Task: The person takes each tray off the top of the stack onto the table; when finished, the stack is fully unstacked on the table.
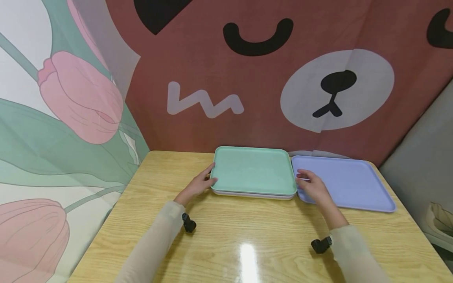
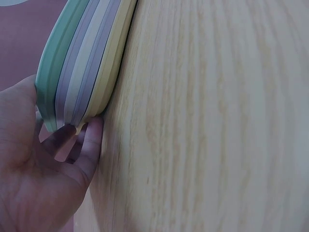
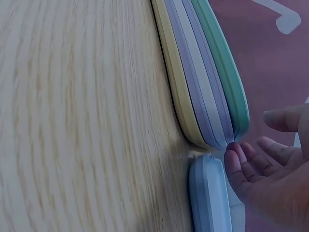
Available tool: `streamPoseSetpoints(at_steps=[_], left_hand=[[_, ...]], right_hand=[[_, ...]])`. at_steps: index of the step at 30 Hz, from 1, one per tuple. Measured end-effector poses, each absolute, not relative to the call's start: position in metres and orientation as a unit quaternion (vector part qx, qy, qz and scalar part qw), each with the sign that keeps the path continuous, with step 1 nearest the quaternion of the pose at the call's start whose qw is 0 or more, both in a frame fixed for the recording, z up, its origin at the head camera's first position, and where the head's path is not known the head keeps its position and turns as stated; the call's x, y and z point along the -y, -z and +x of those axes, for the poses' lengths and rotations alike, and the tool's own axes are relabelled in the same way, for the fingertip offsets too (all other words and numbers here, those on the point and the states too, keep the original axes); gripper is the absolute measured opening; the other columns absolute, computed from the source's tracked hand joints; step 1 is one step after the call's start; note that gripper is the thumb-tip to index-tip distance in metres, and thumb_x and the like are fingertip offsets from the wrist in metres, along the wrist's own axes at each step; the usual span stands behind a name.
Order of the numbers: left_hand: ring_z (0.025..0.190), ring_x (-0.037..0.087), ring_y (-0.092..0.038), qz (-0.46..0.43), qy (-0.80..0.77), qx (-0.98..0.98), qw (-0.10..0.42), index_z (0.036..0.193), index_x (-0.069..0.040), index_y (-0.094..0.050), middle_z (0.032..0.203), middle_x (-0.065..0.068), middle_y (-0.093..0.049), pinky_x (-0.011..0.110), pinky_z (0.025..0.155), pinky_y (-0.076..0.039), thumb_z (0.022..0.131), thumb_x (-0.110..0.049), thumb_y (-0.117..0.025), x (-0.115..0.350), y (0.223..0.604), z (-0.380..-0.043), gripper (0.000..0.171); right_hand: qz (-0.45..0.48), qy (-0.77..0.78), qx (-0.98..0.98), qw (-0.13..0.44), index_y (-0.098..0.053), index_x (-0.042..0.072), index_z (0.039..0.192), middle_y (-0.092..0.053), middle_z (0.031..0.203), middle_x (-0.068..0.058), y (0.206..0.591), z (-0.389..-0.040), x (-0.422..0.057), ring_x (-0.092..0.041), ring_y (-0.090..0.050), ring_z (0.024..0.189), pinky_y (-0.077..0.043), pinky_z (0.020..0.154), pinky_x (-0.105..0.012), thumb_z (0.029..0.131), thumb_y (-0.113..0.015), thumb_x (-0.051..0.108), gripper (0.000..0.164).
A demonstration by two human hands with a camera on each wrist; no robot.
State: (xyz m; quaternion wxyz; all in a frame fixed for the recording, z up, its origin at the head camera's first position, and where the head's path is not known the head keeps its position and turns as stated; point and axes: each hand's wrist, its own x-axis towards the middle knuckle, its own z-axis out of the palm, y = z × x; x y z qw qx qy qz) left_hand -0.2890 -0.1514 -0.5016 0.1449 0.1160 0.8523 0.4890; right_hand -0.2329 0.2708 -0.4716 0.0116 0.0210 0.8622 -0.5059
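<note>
A light green tray point(image 1: 253, 171) tops a stack, with purple, whitish and yellow trays point(image 2: 113, 63) below it. My left hand point(image 1: 196, 186) is at the stack's left end. Its thumb touches the green rim and its loosely bent fingertips rest against the edges of the lower trays. At the opposite end, my right hand point(image 1: 313, 186) has its fingertips by the lower edges of the stack, and its thumb stands apart from the green tray. Under that hand lies a separate lavender tray point(image 1: 350, 184), its left edge close beside the stack.
The trays lie on a wood-grain table point(image 1: 226, 228), along its back edge. Behind hangs a brown cloth point(image 1: 198, 133) with a bear's face, and a tulip-print cloth point(image 1: 70, 157) covers the left side. A grey surface point(image 1: 421, 157) stands at the right.
</note>
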Motion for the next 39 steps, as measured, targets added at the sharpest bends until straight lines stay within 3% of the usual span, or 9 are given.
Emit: streamPoseSetpoints(at_steps=[5,11,16,27,39], left_hand=[[0.147,0.038,-0.034,0.114,-0.49,-0.852,0.145,0.164,-0.031,-0.016,0.168,0.01,-0.02,0.053,0.11,-0.041,0.105,-0.036,-0.055,0.151,0.502,-0.29,0.071],[0.149,0.038,-0.031,0.115,-0.495,-0.849,0.145,0.164,-0.032,-0.016,0.168,0.01,-0.02,0.054,0.112,-0.039,0.105,-0.037,-0.056,0.151,0.502,-0.29,0.071],[0.148,0.038,-0.032,0.114,-0.492,-0.851,0.146,0.164,-0.032,-0.017,0.168,0.011,-0.021,0.054,0.112,-0.039,0.105,-0.037,-0.056,0.151,0.501,-0.29,0.071],[0.148,0.037,-0.033,0.111,-0.493,-0.851,0.143,0.163,-0.032,-0.017,0.168,0.009,-0.021,0.054,0.114,-0.037,0.105,-0.036,-0.056,0.151,0.502,-0.29,0.071],[0.149,0.035,-0.031,0.106,-0.491,-0.853,0.142,0.162,-0.036,-0.018,0.168,0.008,-0.022,0.053,0.115,-0.036,0.104,-0.039,-0.057,0.152,0.506,-0.291,0.07]], right_hand=[[0.025,0.5,-0.865,0.015,-0.04,-0.008,0.149,-0.053,0.14,-0.031,0.474,-0.236,-0.266,-0.038,-0.056,0.121,-0.047,0.082,-0.018,0.104,-0.055,0.014,0.053],[0.033,0.489,-0.871,0.016,-0.04,-0.007,0.149,-0.052,0.141,-0.031,0.475,-0.238,-0.262,-0.044,-0.051,0.129,-0.045,0.102,-0.042,0.103,-0.056,0.014,0.053],[0.037,0.482,-0.875,0.016,-0.04,-0.008,0.149,-0.05,0.141,-0.033,0.479,-0.242,-0.261,-0.047,-0.049,0.129,-0.04,0.108,-0.052,0.103,-0.056,0.015,0.054],[0.026,0.456,-0.889,0.023,-0.037,-0.011,0.15,-0.049,0.139,-0.036,0.484,-0.245,-0.259,-0.051,-0.048,0.128,-0.041,0.108,-0.057,0.102,-0.056,0.014,0.057],[0.04,0.469,-0.882,0.015,-0.041,-0.008,0.15,-0.049,0.142,-0.033,0.483,-0.246,-0.255,-0.048,-0.05,0.129,-0.042,0.107,-0.053,0.101,-0.054,0.008,0.053]])
